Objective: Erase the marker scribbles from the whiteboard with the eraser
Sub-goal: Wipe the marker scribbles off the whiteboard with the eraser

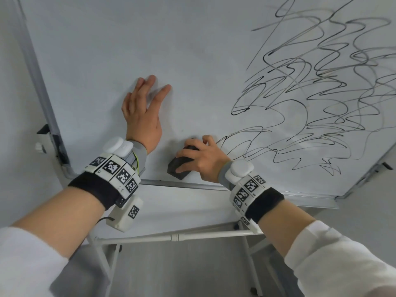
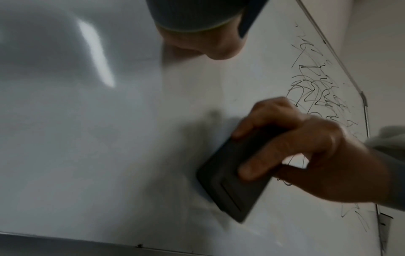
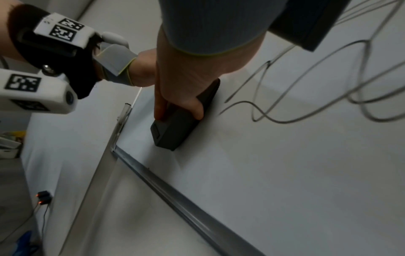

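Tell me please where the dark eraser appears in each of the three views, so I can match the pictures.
Head view: the eraser is low and centre, flat on the whiteboard, under the right hand.
Left wrist view: lower right of centre, held by that hand.
Right wrist view: centre, just above the board's bottom frame.
Shared landmark: the marker scribbles, on the far side of the eraser from the left hand.

Black loops on a pale grey-white board

My whiteboard point(image 1: 128, 50) is pale grey-white with a silver metal frame point(image 1: 192, 186), and the scribbles point(image 1: 310, 99) on its right side are thin black and grey lines. The eraser point(image 1: 179, 168) is dark charcoal. My wristbands point(image 1: 96, 191) are black, with white blocks bearing black-and-white square codes; my sleeves point(image 1: 27, 262) are white.
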`<move>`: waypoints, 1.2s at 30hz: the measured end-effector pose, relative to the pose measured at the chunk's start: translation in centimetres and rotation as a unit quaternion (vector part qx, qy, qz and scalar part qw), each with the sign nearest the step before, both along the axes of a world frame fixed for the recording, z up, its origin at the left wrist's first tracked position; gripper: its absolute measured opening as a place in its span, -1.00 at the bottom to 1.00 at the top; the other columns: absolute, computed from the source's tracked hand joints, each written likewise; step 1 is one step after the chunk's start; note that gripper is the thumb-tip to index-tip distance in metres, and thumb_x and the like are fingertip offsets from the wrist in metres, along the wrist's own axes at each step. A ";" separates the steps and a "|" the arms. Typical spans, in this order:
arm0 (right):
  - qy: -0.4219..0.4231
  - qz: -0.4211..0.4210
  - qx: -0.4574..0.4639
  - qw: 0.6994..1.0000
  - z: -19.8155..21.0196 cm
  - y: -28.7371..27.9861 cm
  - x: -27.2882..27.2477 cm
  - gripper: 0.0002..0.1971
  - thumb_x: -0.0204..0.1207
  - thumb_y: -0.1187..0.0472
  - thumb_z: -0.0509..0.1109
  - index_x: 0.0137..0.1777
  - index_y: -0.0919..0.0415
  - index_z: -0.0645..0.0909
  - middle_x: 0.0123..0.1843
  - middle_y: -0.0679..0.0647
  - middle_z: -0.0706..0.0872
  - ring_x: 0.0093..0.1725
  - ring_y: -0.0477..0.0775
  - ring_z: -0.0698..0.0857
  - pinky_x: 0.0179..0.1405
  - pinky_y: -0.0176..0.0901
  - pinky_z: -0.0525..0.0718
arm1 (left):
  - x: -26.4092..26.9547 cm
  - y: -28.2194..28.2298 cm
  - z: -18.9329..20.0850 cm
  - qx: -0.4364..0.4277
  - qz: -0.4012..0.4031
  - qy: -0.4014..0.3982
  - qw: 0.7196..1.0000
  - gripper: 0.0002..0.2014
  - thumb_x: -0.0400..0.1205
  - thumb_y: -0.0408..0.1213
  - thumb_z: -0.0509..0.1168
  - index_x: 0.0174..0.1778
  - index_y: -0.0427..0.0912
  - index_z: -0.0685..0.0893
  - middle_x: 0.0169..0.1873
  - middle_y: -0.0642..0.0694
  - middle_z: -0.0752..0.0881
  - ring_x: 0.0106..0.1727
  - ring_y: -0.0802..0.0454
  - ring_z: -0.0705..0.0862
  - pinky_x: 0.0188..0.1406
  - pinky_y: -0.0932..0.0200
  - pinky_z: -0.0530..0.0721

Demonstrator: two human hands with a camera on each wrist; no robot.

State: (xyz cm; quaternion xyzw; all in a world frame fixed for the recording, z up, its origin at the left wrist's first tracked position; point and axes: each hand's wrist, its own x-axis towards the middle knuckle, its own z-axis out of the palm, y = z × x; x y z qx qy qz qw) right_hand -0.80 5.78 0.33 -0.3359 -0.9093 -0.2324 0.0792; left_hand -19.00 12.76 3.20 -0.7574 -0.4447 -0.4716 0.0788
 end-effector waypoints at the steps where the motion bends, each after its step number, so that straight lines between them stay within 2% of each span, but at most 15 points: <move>1: -0.006 -0.002 -0.004 1.000 -0.1 -0.2 0.4 -0.43 -0.01 0.46 0.55 -0.04 -0.14 0.76 0.15 -0.04 0.70 0.23 0.17 0.39 -0.07 0.04 0.21 | 0.1 0.0 0.0 0.001 0.000 -0.003 1.000 -0.28 0.49 -0.66 0.05 0.49 0.09 0.33 0.57 -0.12 0.21 0.60 -0.06 0.01 0.53 -0.08 -0.07; 5: -0.018 -0.003 -0.003 1.000 0.3 -0.4 0.4 -0.44 0.00 0.44 0.56 -0.04 -0.15 0.76 0.14 -0.05 0.70 0.22 0.17 0.39 -0.07 0.04 0.20 | 0.2 -0.1 0.0 -0.001 0.000 -0.009 1.000 -0.28 0.48 -0.67 0.04 0.49 0.07 0.33 0.57 -0.13 0.21 0.60 -0.04 -0.02 0.53 -0.06 -0.10; 12: 0.021 0.001 0.015 1.000 1.5 1.3 -2.4 -0.39 0.09 0.47 0.53 0.08 -0.17 0.73 0.23 -0.01 0.67 0.28 0.20 0.36 -0.04 0.03 0.20 | 0.1 -0.2 0.1 -0.007 -0.002 -0.001 1.000 -0.30 0.49 -0.65 0.04 0.50 0.07 0.32 0.58 -0.14 0.19 0.60 -0.06 -0.01 0.53 -0.06 -0.12; 18: 0.031 -0.016 0.020 0.999 -0.4 -0.5 2.3 -0.35 0.03 0.51 0.51 0.05 -0.17 0.73 0.21 -0.06 0.68 0.25 0.20 0.40 0.02 0.05 0.24 | 0.7 -0.1 0.3 0.005 0.014 -0.026 1.000 -0.30 0.40 -0.61 0.02 0.44 0.06 0.38 0.54 -0.16 0.26 0.59 -0.09 0.05 0.52 -0.14 -0.01; 22: 0.061 -0.038 0.055 0.996 -0.3 -1.2 4.5 -0.34 0.03 0.52 0.49 0.04 -0.18 0.73 0.18 -0.07 0.70 0.20 0.18 0.43 0.05 0.08 0.27 | 2.6 -0.6 1.1 0.009 0.043 -0.067 0.997 -0.42 0.40 -0.51 0.02 0.31 0.05 0.47 0.47 -0.22 0.32 0.55 -0.20 0.13 0.47 -0.29 0.08; 25: 0.102 -0.063 0.097 0.988 1.0 -1.0 5.3 -0.35 0.12 0.52 0.47 0.09 -0.21 0.71 0.21 -0.06 0.68 0.21 0.19 0.43 0.08 0.07 0.26 | 3.4 -0.8 1.4 0.018 0.067 -0.079 0.994 -0.48 0.44 -0.46 0.03 0.26 0.08 0.49 0.43 -0.26 0.36 0.53 -0.26 0.19 0.45 -0.32 0.12; 29: 0.154 -0.092 0.147 0.973 3.2 -1.0 6.4 -0.43 0.32 0.43 0.23 0.16 -0.21 0.68 0.25 -0.05 0.62 0.20 0.19 0.43 0.08 0.11 0.33 | 3.7 -1.0 1.6 0.018 0.075 -0.086 0.993 -0.52 0.47 -0.42 0.02 0.25 0.10 0.45 0.42 -0.31 0.36 0.51 -0.33 0.22 0.43 -0.37 0.15; 31: 0.169 -0.090 0.156 0.969 3.0 -1.1 6.5 -0.46 0.36 0.42 0.18 0.13 -0.18 0.71 0.22 -0.02 0.66 0.19 0.18 0.43 0.08 0.10 0.34 | 3.9 -1.1 1.7 0.014 0.073 -0.089 0.993 -0.53 0.47 -0.40 0.01 0.26 0.11 0.45 0.41 -0.33 0.36 0.51 -0.34 0.21 0.43 -0.38 0.15; 33: 0.173 -0.081 0.156 0.969 1.9 -1.2 6.6 -0.48 0.35 0.44 0.23 0.10 -0.16 0.72 0.20 -0.03 0.67 0.18 0.18 0.44 0.09 0.08 0.34 | 4.0 -1.2 1.7 0.009 0.070 -0.089 0.993 -0.53 0.48 -0.39 0.01 0.26 0.09 0.46 0.41 -0.34 0.35 0.53 -0.34 0.19 0.44 -0.38 0.13; 36: 0.144 -0.068 0.132 0.978 -0.4 -1.7 7.0 -0.42 0.21 0.52 0.43 0.07 -0.16 0.73 0.19 -0.04 0.69 0.20 0.18 0.45 0.09 0.07 0.34 | 3.9 -1.1 1.7 0.003 0.065 -0.082 0.995 -0.54 0.49 -0.38 0.02 0.28 0.09 0.47 0.42 -0.35 0.33 0.55 -0.32 0.16 0.45 -0.38 0.10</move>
